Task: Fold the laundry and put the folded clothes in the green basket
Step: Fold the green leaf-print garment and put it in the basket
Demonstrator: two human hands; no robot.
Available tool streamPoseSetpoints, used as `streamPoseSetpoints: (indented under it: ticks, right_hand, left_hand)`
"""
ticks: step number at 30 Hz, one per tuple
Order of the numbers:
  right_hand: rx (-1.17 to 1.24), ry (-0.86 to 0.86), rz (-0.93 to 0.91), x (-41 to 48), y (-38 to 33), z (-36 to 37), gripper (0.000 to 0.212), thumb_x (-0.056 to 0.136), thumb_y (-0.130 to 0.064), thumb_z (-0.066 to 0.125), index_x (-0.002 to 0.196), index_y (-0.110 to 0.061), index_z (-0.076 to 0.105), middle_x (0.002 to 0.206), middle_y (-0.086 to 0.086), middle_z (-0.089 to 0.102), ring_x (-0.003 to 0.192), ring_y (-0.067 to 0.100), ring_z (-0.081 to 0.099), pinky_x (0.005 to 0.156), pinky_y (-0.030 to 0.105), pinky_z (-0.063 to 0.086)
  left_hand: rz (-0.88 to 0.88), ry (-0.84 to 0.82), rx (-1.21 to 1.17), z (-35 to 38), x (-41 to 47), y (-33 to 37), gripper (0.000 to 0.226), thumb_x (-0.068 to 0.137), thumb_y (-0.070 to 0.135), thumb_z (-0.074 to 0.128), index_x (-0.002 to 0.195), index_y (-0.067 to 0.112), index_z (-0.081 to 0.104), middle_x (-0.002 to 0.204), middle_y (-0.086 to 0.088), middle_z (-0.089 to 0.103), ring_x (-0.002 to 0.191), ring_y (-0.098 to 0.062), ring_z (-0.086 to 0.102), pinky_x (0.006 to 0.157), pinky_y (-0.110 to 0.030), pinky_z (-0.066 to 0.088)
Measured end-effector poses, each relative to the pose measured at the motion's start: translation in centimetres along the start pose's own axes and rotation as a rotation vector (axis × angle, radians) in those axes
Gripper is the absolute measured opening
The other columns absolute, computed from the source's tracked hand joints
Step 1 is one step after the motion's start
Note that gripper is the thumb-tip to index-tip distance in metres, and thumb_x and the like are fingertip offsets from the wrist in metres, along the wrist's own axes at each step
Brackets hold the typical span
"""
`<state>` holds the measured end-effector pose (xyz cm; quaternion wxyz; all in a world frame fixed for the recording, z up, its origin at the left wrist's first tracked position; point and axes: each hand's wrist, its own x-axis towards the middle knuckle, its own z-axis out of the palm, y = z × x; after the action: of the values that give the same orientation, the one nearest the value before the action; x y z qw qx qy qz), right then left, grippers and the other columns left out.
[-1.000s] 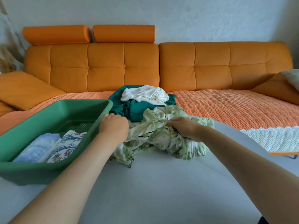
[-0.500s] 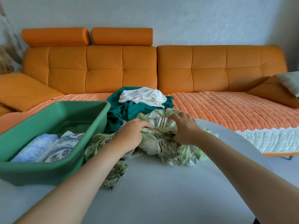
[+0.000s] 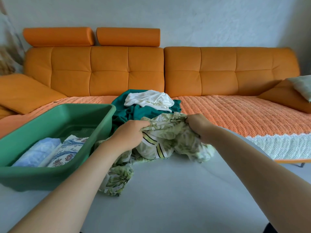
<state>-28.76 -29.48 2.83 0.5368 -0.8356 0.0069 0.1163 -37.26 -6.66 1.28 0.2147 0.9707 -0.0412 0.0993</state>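
- The left hand [image 3: 129, 134] has left the basket's rim and now clutches the upper edge of the leaf-print garment [image 3: 170, 137]. The right hand [image 3: 199, 125] grips the same edge, and the two have drawn apart.
- That suggests the garment is being pulled open for spreading; no fold is made yet.
- It lies crumpled on the bench [image 3: 168, 199] beneath both hands.
- One green basket [image 3: 50, 175] stands just left of the left hand and holds two folded pieces: a blue cloth [image 3: 38, 152] and a floral cloth [image 3: 67, 152].
- Beyond the hands lie a teal garment [image 3: 134, 111] and a white garment [image 3: 149, 99], making three unfolded.
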Motion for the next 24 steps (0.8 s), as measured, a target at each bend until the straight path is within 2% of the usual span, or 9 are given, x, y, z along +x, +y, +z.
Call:
streamPoseSetpoints:
  ticks: [1,4,8,11,13,16,17,21,24]
  right_hand:
    - [0.028,-0.082,0.045,-0.4,-0.1,-0.6,0.032,0.095,-0.008,0.039,0.107,0.007,0.064,0.102,0.025,0.07,0.089,0.039,0.07,0.088,0.054,0.058]
    - [0.059,-0.533,0.097,-1.6,-0.5,-2.9,0.03,0.089,-0.015,0.051,0.1,0.006,0.07,0.096,0.024,0.07,0.086,0.037,0.07,0.094,0.05,0.055]
    - [0.081,-0.957,0.032,-1.9,-0.8,-4.8,0.057,0.08,-0.006,0.058,0.136,0.002,0.052,0.13,0.03,0.06,0.11,0.042,0.064,0.087,0.045,0.057]
    - [-0.109,-0.662,-0.114,-1.1,-0.6,-4.4,0.05,0.085,0.01,0.053,0.131,-0.01,0.054,0.128,0.02,0.065,0.113,0.035,0.065,0.092,0.045,0.057]
    - [-0.482,-0.226,-0.291,0.1,0.1,-3.5,0.044,0.085,0.006,0.058,0.122,-0.019,0.06,0.12,0.008,0.067,0.1,0.022,0.066,0.085,0.037,0.058]
    - [-1.039,0.316,-0.443,0.9,1.3,-2.1,0.047,0.086,0.001,0.059,0.124,-0.025,0.058,0.12,0.001,0.059,0.093,0.017,0.059,0.08,0.031,0.053]
    - [-1.127,0.428,-0.482,1.1,1.7,-1.8,0.048,0.086,0.003,0.057,0.125,-0.024,0.056,0.12,0.003,0.056,0.089,0.018,0.059,0.077,0.033,0.054]
    - [-0.844,0.526,-0.716,1.1,1.6,-0.1,0.031,0.088,0.006,0.049,0.11,-0.016,0.052,0.1,0.002,0.054,0.063,0.016,0.054,0.049,0.036,0.055]
    - [-0.773,0.137,-0.772,0.5,2.2,1.5,0.016,0.093,-0.033,0.06,0.102,-0.021,0.06,0.099,-0.003,0.062,0.079,0.017,0.062,0.067,0.04,0.058]
  left_hand:
    - [0.007,-0.025,-0.038,-0.2,-0.1,0.0,0.016,0.091,0.016,0.043,0.091,0.015,0.058,0.083,-0.002,0.061,0.067,-0.018,0.054,0.064,-0.035,0.041]
    - [0.034,-0.088,0.025,-1.5,-0.1,0.1,0.049,0.082,0.07,0.054,0.088,0.023,0.066,0.08,0.003,0.067,0.07,-0.014,0.059,0.068,-0.035,0.049]
    - [0.0,-0.097,0.029,-3.5,0.6,0.3,0.038,0.088,0.05,0.068,0.067,0.02,0.06,0.057,-0.008,0.048,0.051,-0.017,0.039,0.054,-0.031,0.027]
    - [-0.095,-0.194,0.152,-4.6,1.2,0.0,0.054,0.094,0.049,0.061,0.061,0.017,0.031,0.056,0.001,0.026,0.053,-0.019,0.028,0.055,-0.033,0.018]
    - [-0.139,-0.148,0.434,-4.1,1.3,-0.1,0.048,0.097,0.051,0.053,0.066,0.017,0.039,0.061,0.003,0.04,0.055,-0.019,0.038,0.053,-0.03,0.023]
    - [-0.073,0.118,0.68,-2.0,1.0,0.3,0.008,0.095,0.017,0.053,0.093,0.022,0.058,0.094,0.0,0.059,0.087,-0.021,0.054,0.068,-0.034,0.037]
    - [-0.038,0.204,0.72,-1.1,1.0,0.3,0.023,0.089,0.006,0.053,0.104,0.022,0.059,0.103,-0.001,0.058,0.097,-0.023,0.052,0.078,-0.035,0.039]
    - [0.33,0.347,0.507,1.2,1.3,1.4,0.05,0.079,-0.008,0.041,0.116,0.021,0.061,0.111,0.0,0.057,0.102,-0.021,0.051,0.089,-0.036,0.045]
    - [0.374,-0.016,0.312,3.1,0.8,2.4,0.032,0.093,0.002,0.049,0.11,0.023,0.065,0.11,0.006,0.058,0.094,-0.014,0.06,0.075,-0.025,0.049]
